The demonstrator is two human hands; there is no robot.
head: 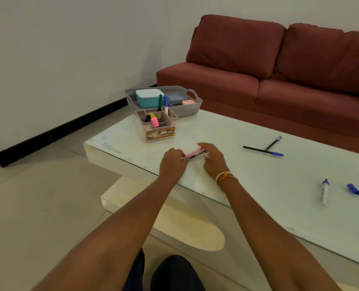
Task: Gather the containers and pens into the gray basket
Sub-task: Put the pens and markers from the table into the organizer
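Note:
My left hand (172, 161) and my right hand (213, 159) both grip a small bundle of pens (194, 154), pink and dark, just above the glass table near its front edge. The gray basket (187, 110) stands at the table's far corner and holds a teal container (149, 98), a clear lidded container (175, 97) and a small pink one (188, 102). In front of it stands a beige organizer (158, 128) with markers and highlighters. Two dark pens with blue caps (264, 151) lie crossed to the right. A white marker (324, 191) and its blue cap (353, 189) lie farther right.
The glass-topped white table (247, 177) runs from the middle to the right edge. A red-brown sofa (279, 70) stands behind it. A white wall with a black baseboard is at the left, and tiled floor lies below. My knees show at the bottom.

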